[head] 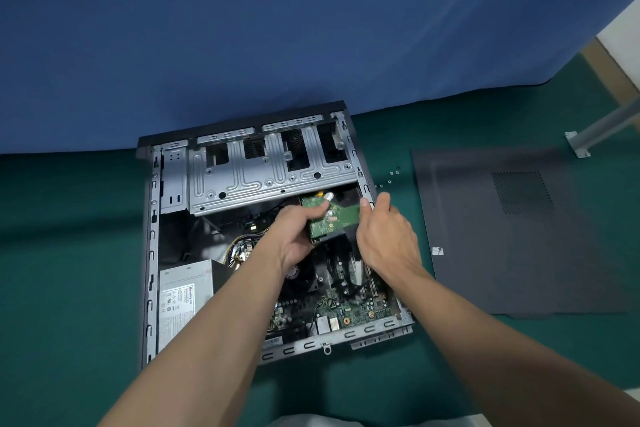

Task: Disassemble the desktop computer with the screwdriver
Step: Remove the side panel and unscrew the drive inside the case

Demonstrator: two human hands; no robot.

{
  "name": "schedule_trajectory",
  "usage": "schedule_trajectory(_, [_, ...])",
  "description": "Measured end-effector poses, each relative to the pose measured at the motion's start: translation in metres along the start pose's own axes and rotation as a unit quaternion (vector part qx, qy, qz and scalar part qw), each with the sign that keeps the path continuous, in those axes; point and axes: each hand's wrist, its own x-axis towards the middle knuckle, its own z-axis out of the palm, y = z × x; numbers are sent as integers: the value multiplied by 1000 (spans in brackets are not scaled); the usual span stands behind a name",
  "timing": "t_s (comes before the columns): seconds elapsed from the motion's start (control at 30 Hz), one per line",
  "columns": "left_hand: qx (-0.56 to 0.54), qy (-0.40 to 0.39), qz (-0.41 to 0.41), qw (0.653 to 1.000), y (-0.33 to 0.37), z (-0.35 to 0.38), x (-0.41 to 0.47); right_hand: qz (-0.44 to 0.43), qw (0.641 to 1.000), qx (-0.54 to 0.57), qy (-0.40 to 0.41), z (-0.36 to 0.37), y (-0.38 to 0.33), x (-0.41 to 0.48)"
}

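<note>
The open desktop case (152,253) lies flat on the green mat, its inside facing up. A hard drive (334,224) with a green circuit board on top sits tilted just below the metal drive cage (263,170). My left hand (298,232) grips the drive's left side, thumb on the board. My right hand (388,236) holds its right side, fingers reaching up to the case's right wall. The power supply (183,291) fills the lower left, and the motherboard (349,312) shows at the lower right. No screwdriver is in view.
The removed dark side panel (519,232) lies flat to the right of the case. Several small screws (391,177) are scattered between case and panel. A blue cloth (277,28) hangs behind the case. A metal leg with a foot bracket (578,144) stands at the far right.
</note>
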Motion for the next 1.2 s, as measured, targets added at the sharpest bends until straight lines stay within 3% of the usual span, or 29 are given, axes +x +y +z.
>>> schedule_trajectory(0.3, [10, 9, -3, 1000, -24, -8, -34, 0, 1000, 11, 4, -2, -1, 1])
schedule_trajectory(0.57, [-26, 133, 75, 988, -47, 2, -63, 4, 1000, 7, 3, -4, -1, 0])
schedule_trajectory(0.7, [-66, 242, 108, 962, -56, 15, -74, 14, 1000, 14, 3, -3, 1, 0])
schedule_trajectory(0.8, [-96, 273, 155, 944, -44, 19, -82, 17, 999, 28, 5, -4, 1, 0])
schedule_trajectory(0.9, [-113, 250, 204, 940, -23, 16, -92, -5, 997, 57, 43, -9, 1, -3])
schedule_trajectory(1.03, [-127, 168, 238, 948, 3, 3, -106, -77, 976, 124, 163, -21, -6, -24])
schedule_trajectory(1.1, [-112, 122, 252, 953, 13, -4, -110, -105, 964, 215, 119, -29, -15, -35])
schedule_trajectory(1.2, [-102, 58, 262, 958, 25, -11, -115, -81, 929, 358, -37, -39, -33, -46])
